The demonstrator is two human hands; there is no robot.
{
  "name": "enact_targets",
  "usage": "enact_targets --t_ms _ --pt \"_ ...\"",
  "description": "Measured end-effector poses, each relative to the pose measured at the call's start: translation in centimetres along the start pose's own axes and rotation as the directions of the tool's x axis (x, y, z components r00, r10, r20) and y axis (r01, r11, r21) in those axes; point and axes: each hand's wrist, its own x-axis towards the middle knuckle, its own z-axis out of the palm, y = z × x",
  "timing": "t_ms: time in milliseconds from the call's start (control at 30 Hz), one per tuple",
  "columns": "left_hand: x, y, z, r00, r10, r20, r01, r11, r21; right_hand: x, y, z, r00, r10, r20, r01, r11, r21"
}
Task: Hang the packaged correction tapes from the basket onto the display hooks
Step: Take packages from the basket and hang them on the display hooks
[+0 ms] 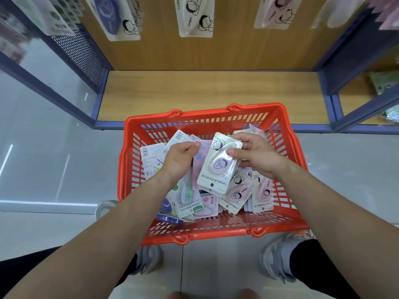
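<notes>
A red plastic basket (233, 230) stands on the floor, filled with several packaged correction tapes (236, 194). My right hand (257, 156) pinches a white pack with a lilac tape (218, 167), lifted above the pile and tilted, its hang hole at the lower end. My left hand (180, 157) hovers over the left part of the pile with fingers curled; whether it grips a pack under it cannot be told. Hung packs (195, 16) dangle from the wooden back panel above; the hooks themselves are out of view.
A low wooden shelf (207, 93) with a blue metal frame (101, 98) lies behind the basket. A perforated blue side panel (79, 52) rises on the left. My shoes (278, 262) stand on the grey tiled floor just behind the basket.
</notes>
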Motion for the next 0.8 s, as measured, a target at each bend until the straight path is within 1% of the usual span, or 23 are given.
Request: enact_targets --t_ms 67,167,233,333,400,467,533,600,700,800 --pt "0.5 -0.3 0.1 0.998 -0.032 0.051 0.033 0.999 -0.016 0.3 0.2 0.2 1.0 -0.007 -0.008 0.008 1.0 0.013" --pt "-0.1 0.6 0.3 0.994 -0.068 0.085 0.071 0.997 -0.035 0.7 0.6 0.4 0.998 -0.021 -0.054 0.024 0.998 0.057" --pt "-0.5 1.1 0.7 0.989 -0.1 0.109 0.111 0.989 -0.093 0.9 0.8 0.5 0.995 -0.033 -0.093 0.041 0.996 0.078" --pt "-0.8 1.1 1.1 0.979 -0.094 0.179 0.118 0.984 -0.131 0.9 0.8 1.0 0.99 -0.05 -0.134 0.06 0.996 0.071" --pt "-0.9 1.0 1.4 0.98 -0.084 0.18 0.105 0.988 -0.114 1.0 0.8 1.4 0.985 -0.075 -0.158 0.085 0.995 0.054" --pt "-1.2 1.1 1.5 0.986 -0.092 0.141 0.108 0.988 -0.109 0.9 0.9 1.9 0.978 -0.086 -0.192 0.096 0.994 0.045" --pt "-1.4 1.3 1.4 0.987 -0.118 0.107 0.131 0.983 -0.127 0.9 1.1 2.1 0.973 -0.031 -0.228 0.046 0.997 0.061" --pt "-1.2 1.3 1.1 0.989 -0.123 0.076 0.134 0.98 -0.149 0.7 1.2 2.2 0.972 0.06 -0.227 -0.044 0.996 0.075" --pt "-0.3 0.3 0.6 0.993 -0.12 -0.018 0.115 0.979 -0.168 0.1 1.6 2.4 0.975 0.165 -0.148 -0.155 0.985 0.078" --pt "2.1 -2.7 0.3 0.996 -0.092 -0.019 0.088 0.985 -0.147 -0.1 2.5 2.4 0.972 0.206 -0.111 -0.199 0.977 0.071"
